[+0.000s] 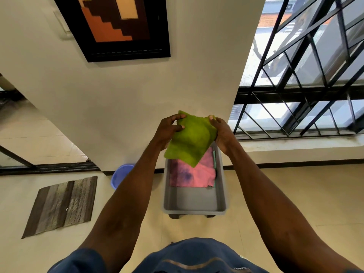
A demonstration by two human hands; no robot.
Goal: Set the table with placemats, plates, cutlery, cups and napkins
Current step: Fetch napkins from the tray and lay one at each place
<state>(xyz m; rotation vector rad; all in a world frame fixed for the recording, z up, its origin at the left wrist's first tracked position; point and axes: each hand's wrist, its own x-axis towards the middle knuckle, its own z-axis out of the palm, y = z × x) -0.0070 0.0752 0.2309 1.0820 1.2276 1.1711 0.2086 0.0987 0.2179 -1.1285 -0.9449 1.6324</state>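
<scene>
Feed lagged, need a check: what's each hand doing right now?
Left hand: holding the green cloth by its upper left edge, above the grey bin.
Right hand: holding the same cloth by its upper right edge.

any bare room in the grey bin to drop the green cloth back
Yes: the near half of the bin is bare floor, bordered by its near wall and the pink cloth. The far half is crowded with pink cloth, under the green cloth both hands hold.

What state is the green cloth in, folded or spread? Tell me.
Mostly spread. The green cloth hangs open above the grey bin, gripped at its upper corners by the left hand and right hand.
</scene>
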